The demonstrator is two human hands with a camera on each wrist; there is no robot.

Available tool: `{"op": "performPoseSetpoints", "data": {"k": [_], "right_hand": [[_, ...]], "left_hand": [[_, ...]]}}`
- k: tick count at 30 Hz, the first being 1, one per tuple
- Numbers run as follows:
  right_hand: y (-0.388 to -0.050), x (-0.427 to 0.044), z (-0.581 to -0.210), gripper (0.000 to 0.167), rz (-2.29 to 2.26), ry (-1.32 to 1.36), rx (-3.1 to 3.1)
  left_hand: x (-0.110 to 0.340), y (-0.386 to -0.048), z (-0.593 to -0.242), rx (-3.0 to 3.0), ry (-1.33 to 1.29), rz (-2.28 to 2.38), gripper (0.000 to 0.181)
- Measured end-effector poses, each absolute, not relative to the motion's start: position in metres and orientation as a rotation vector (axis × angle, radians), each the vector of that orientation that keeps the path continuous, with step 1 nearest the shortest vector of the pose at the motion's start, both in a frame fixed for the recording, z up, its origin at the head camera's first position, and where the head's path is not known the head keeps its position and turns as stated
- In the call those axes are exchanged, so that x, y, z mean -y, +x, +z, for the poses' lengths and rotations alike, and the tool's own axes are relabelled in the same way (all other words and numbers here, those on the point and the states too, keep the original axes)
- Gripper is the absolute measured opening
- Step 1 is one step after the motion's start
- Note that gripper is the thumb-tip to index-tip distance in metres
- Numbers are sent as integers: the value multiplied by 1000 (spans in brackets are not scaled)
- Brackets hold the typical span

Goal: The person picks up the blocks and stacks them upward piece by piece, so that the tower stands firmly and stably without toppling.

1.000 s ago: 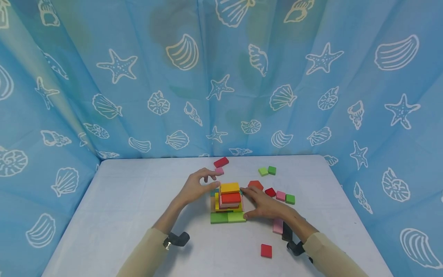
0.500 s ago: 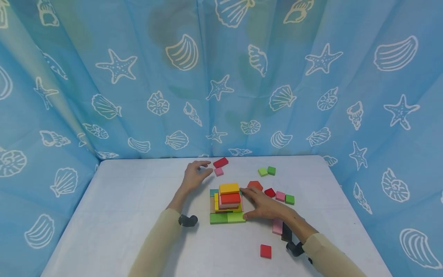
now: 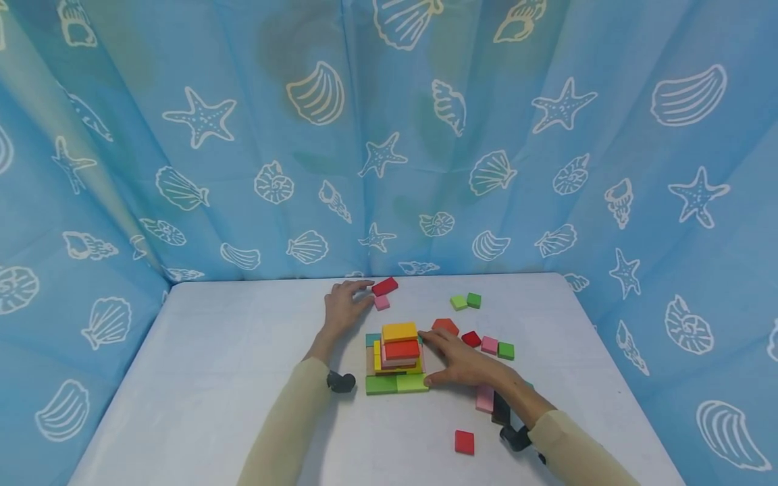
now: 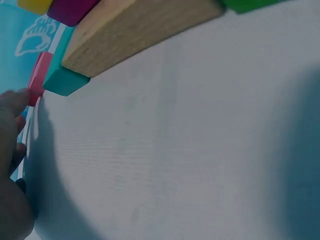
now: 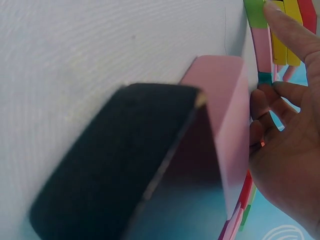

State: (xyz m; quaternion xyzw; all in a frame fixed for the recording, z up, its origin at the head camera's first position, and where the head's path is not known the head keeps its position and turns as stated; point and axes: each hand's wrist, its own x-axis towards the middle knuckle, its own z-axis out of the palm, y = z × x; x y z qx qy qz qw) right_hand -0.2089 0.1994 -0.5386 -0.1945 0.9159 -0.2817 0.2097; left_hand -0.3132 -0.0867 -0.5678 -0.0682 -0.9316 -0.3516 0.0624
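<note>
A layered stack of wooden blocks stands mid-table, with an orange-yellow block (image 3: 400, 332) on top, a red block (image 3: 402, 349) below it and green blocks (image 3: 381, 385) along the front. My right hand (image 3: 468, 361) lies at the stack's right side, thumb by the front green corner, forefinger at the back corner; its fingers are spread in the right wrist view. Behind the stack, my left hand (image 3: 343, 305) reaches with extended fingers to a loose red block (image 3: 385, 287) and a pink block (image 3: 381, 303). Whether the fingertips touch them is hard to tell.
Right of the stack lie an orange-red hexagon block (image 3: 446, 327), a dark red block (image 3: 471, 339), a pink block (image 3: 489, 345) and a green block (image 3: 506, 351). A black block (image 5: 115, 155) and pink block (image 5: 220, 95) sit under the right wrist. Another red block (image 3: 464, 442) lies in front.
My left hand has moved from beside the stack's top to the back of the table, then slightly right to the loose red block. My right hand has stayed at the stack.
</note>
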Motion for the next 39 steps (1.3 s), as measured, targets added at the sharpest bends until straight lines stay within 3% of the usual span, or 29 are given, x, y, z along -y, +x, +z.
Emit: {"op": "performPoseSetpoints", "data": {"k": [16,39], "right_hand": [[-209,-199,-542,104,-795,-538,-2548],[-208,-201,-538,102,-804,-540,-2544]], "left_hand": [[71,-318,-558,2908,-80,-875,56],[84,-301,-545,2765,-133,-1122,38]]}}
